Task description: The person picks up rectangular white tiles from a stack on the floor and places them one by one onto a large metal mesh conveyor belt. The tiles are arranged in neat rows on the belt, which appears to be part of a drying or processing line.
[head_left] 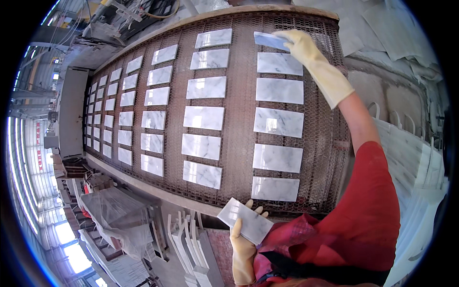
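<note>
My right hand, in a pale yellow rubber glove, reaches to the far end of the nearest tile row. Its fingers grip the right end of a marble tile, which looks bluish and tilted; whether it touches the belt I cannot tell. Close to my body, my left hand, gloved alike, holds another white, grey-veined marble tile, thumb on one side and fingertips showing past the far edge. Several similar tiles lie flat in rows on a brown wire-mesh conveyor belt.
A pale rail edges the belt's near side. At the belt's left end stands a grey housing. Below lie pale stone strips and a plastic-wrapped stack. Whitish sheets lie right of my arm.
</note>
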Demonstrator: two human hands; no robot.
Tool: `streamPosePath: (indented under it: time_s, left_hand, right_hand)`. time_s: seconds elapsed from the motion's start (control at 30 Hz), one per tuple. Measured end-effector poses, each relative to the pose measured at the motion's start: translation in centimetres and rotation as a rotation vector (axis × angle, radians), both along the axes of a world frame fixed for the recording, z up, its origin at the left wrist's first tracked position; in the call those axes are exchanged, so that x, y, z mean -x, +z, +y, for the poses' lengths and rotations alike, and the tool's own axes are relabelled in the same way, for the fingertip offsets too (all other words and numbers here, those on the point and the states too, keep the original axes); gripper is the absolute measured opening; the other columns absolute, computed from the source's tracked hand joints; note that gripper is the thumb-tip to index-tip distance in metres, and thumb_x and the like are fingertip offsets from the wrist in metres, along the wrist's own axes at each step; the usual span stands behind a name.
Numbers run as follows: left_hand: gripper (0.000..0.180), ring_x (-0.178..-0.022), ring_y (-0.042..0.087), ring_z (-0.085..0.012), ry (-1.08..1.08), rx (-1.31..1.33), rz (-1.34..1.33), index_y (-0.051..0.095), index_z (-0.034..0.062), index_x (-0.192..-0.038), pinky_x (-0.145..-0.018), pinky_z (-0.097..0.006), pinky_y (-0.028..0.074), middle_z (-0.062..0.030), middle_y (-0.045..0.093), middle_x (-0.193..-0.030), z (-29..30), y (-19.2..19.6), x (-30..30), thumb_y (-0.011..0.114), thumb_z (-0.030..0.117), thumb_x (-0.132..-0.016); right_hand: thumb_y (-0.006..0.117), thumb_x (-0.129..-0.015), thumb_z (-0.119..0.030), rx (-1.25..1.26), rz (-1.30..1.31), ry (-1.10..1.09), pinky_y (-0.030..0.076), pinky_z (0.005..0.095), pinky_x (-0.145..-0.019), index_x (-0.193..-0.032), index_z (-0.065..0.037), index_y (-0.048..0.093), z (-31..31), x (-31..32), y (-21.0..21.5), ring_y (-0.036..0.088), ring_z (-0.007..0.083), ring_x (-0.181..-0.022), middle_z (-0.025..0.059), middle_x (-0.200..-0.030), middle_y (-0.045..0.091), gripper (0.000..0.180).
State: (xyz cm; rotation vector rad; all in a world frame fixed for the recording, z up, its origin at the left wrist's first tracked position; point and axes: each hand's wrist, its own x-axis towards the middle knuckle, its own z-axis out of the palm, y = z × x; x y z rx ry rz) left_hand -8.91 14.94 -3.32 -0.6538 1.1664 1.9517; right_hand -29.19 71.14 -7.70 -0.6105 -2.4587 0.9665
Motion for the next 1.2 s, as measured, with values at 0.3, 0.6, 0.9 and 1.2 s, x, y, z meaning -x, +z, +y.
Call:
streamPosePath:
  time_s: [0.3, 0.6, 0.9, 1.2]
  left_hand:
    - [0.096, -0.141, 0.054, -0.0484, 0.064, -0.034, -0.057, 0.036, 0.0025, -0.169, -0.121, -0.065, 0.041, -0.0247, 0.052, -0.161, 0.9, 1.0, -0.1, 0.071, 0.051, -0.093]
    - [0.097, -0.142, 0.054, -0.0465, 0.060, -0.016, -0.012, 0.034, 0.0027, -0.169, -0.122, -0.065, 0.041, -0.0212, 0.049, -0.165, 2.1, 1.5, 0.0, 0.071, 0.051, -0.094]
    - [0.100, -0.134, 0.060, -0.0483, 0.000, -0.027, 0.046, 0.037, -0.0025, -0.165, -0.113, -0.061, 0.050, -0.0285, 0.052, -0.157, 0.9, 0.1, 0.1, 0.079, 0.046, -0.090]
    - [0.074, -0.130, 0.065, -0.0364, 0.083, 0.195, 0.301, 0.045, -0.0046, -0.157, -0.111, -0.051, 0.054, -0.0210, 0.062, -0.144, 1.4, 0.8, 0.1, 0.079, 0.007, -0.093]
  right_hand:
    - [0.072, -0.091, -0.004, -0.228, -0.336, 0.132, 0.057, 0.0432, -0.109, -0.142, -0.021, 0.072, 8.3, 6.4, -2.5, 0.074, 0.0307, -0.119, 0.0118, -0.132, 0.077, 0.054]
    - [0.067, -0.099, -0.013, -0.606, -0.254, -0.112, 0.058, 0.0499, -0.103, -0.144, -0.019, 0.069, 7.3, 3.5, -5.0, 0.074, 0.0360, -0.115, 0.0138, -0.128, 0.077, 0.045]
    - [0.080, -0.097, -0.021, 0.035, 0.167, 0.362, 0.061, 0.0455, -0.107, -0.149, -0.011, 0.064, -15.8, -12.1, -1.6, 0.074, 0.0345, -0.123, 0.0172, -0.140, 0.073, 0.056]
    - [0.092, -0.080, -0.034, 0.760, -0.208, 0.749, 0.046, 0.0464, -0.121, -0.173, -0.009, 0.031, -37.0, -23.8, 2.0, 0.055, 0.0403, -0.147, 0.0250, -0.161, 0.053, 0.114]
